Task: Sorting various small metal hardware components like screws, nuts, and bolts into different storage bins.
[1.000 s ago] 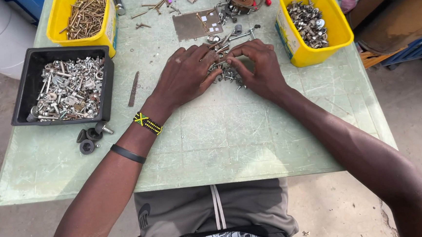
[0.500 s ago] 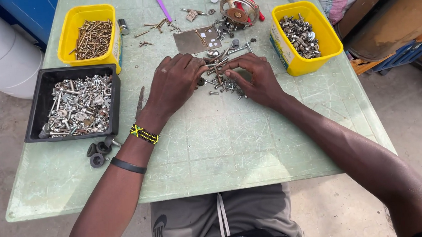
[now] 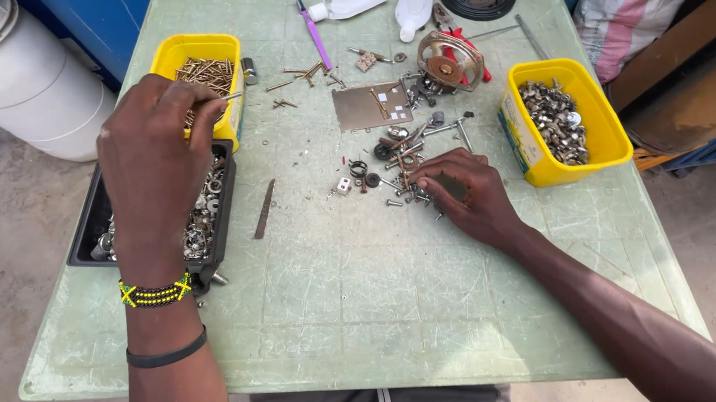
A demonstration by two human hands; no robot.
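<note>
From the head camera, the left hand is raised above the left edge of the scratched pale-green plastic table, thumb and forefinger pinched shut on a thin brass-coloured screw that pokes out toward the yellow rectangular plastic tub of brass screws. The step in hand looks like sorting — one screw carried to its bin. The move that follows would call for bringing the fingertips over that tub rather than the black rectangular tray of silvery bolts and nuts, which lies directly under the hand.

The right hand rests palm-down on the table, fingers curled over the loose pile of mixed small metal parts; whether they grip any piece I cannot tell.

Around it: a second yellow tub holding silvery nuts at the right, a flat grey metal plate, a round speaker frame, a purple pen-like tool and a slim metal strip — none of these blocks the way to the brass tub.
</note>
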